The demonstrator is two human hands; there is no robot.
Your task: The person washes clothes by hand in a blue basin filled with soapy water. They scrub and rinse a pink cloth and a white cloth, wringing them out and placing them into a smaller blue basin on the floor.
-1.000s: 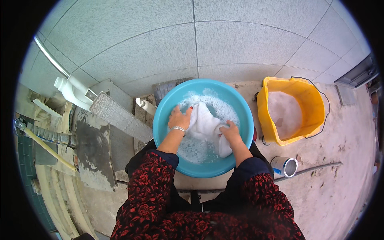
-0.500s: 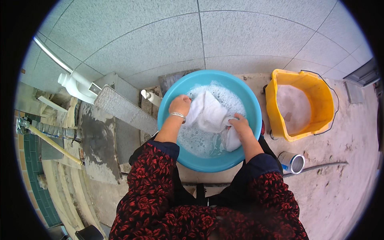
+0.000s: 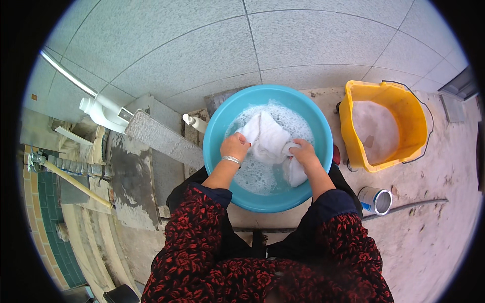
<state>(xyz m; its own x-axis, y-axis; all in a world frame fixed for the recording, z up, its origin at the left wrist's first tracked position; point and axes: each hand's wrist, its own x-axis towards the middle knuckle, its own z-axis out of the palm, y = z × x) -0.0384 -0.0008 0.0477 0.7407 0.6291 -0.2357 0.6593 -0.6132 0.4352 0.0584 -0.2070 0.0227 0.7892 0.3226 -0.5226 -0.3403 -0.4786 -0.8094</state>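
A wet white cloth lies bunched in a round blue basin of sudsy water. At its left end my left hand is closed, with the cloth's edge pinched between thumb and fingers; a bracelet circles that wrist. On the other side my right hand grips a gathered fold of the cloth, and part of it hangs below the fingers into the foam. Which piece of clothing or linen the cloth is, I cannot tell.
To the right stands a yellow bucket holding cloudy liquid, with a metal can nearer me beside a dark hose. A white pump bottle is left of the basin, near a stone slab and a white jug. A tiled wall rises behind.
My left hand has come nearer to me, drawing the cloth's left edge along. My right hand keeps its hold in nearly the same spot. The whole view has shifted slightly.
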